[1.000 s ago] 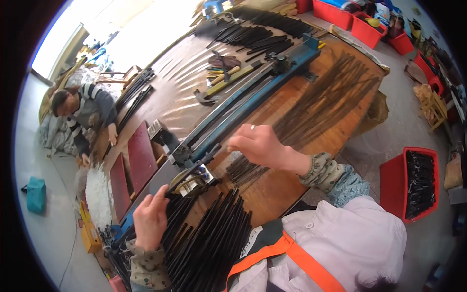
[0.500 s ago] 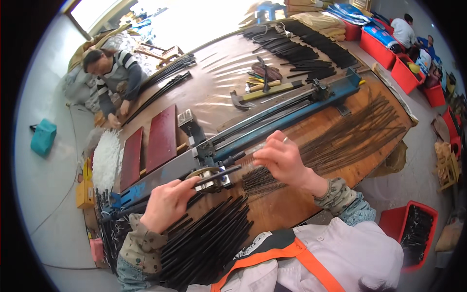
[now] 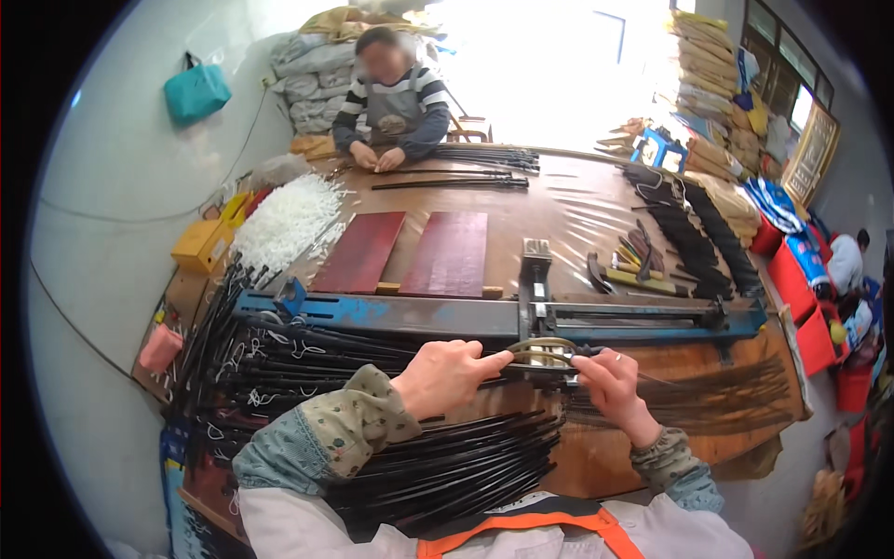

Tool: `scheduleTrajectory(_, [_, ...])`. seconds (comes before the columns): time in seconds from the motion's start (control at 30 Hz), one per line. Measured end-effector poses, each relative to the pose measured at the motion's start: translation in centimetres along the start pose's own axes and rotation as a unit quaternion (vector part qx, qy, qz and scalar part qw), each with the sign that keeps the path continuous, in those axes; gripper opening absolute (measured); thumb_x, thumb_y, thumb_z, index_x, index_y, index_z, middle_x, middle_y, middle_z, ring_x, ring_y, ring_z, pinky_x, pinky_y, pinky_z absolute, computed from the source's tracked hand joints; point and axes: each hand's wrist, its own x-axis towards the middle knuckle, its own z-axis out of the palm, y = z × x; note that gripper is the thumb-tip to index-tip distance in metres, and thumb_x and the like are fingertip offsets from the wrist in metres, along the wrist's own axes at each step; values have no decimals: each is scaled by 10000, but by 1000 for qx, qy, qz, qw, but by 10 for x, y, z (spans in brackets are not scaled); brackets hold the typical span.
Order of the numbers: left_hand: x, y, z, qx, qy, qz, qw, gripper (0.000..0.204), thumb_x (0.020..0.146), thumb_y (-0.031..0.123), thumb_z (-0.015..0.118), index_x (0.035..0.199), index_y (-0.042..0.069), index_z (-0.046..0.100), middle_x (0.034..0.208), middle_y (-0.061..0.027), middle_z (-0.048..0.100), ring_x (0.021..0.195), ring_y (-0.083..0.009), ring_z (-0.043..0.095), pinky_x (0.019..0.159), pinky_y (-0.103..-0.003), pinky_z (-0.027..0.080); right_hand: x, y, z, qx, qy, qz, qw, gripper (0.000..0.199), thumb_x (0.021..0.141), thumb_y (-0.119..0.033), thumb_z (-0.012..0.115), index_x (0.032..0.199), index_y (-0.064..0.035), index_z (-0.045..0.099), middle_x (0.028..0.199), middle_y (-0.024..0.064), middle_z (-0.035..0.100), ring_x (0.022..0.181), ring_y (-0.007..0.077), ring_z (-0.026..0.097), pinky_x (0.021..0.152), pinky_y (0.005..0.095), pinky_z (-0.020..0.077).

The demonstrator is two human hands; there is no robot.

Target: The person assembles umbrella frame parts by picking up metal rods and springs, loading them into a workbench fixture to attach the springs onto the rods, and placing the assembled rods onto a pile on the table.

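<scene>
My left hand (image 3: 449,377) is closed, its index finger stretched toward the metal clamp on the bench jig. It grips a thin black rod (image 3: 538,374), which runs below the clamp's curved brass-coloured lever (image 3: 540,344). My right hand (image 3: 610,384) is closed at the right side of the clamp, fingertips by a small black tip (image 3: 587,350). What the right fingers pinch is mostly hidden. The blue jig rail (image 3: 428,315) stretches across the table beyond both hands. Several black rods (image 3: 466,461) lie piled in front of me.
Long thin brown wires or springs (image 3: 717,396) spread to the right. Beyond the rail lie two dark red boards (image 3: 447,256), a hammer (image 3: 643,281) and a heap of white pieces (image 3: 289,224). A co-worker (image 3: 396,107) sits across the table, hands over black rods (image 3: 452,184).
The view has turned, bringing the co-worker to the upper middle. My right hand, earlier raised apart with something thin and coiled, has come down to the clamp, closer to my left hand.
</scene>
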Motion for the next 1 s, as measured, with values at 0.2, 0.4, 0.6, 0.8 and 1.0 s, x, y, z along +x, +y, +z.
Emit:
scheduleTrajectory(0.2, [-38,-42,-7,-17,25,-56,998,413,881,118,657,1292,150,640,821,-79,627,756,-265,680,633,-388,562,11,7,16,-43,-46,53,997,328,818,-154,802,1120,-46,731,691,76,571,577,254,574,517,348,425])
scheduleTrajectory(0.4, [-23,-42,4,-16,66,-22,997,431,850,84,650,1279,127,635,811,-77,604,774,-259,670,663,-379,560,30,5,10,-4,-18,65,998,270,925,-183,733,1140,-20,725,670,75,529,552,236,524,520,357,395])
scheduleTrajectory(0.6, [3,-11,10,-44,71,1,997,334,856,77,649,1188,114,639,811,-89,620,785,-282,676,667,-400,563,4,7,4,-2,19,44,999,275,905,-40,665,1175,-10,704,707,94,551,611,254,555,563,357,424])
scheduleTrajectory(0.8, [18,-57,-40,-18,261,-111,959,100,912,61,682,1002,19,672,912,-183,683,826,-401,679,713,-462,545,-61,101,-14,-39,40,194,979,181,1015,-78,597,1161,-21,687,840,113,630,738,229,600,688,359,479])
scheduleTrajectory(1.0, [30,-57,-51,-89,224,-187,952,157,975,79,667,1103,-12,671,875,-169,685,739,-333,664,658,-374,513,48,93,52,257,-44,259,930,203,1031,-193,617,1060,-26,729,755,22,681,651,92,593,626,265,472])
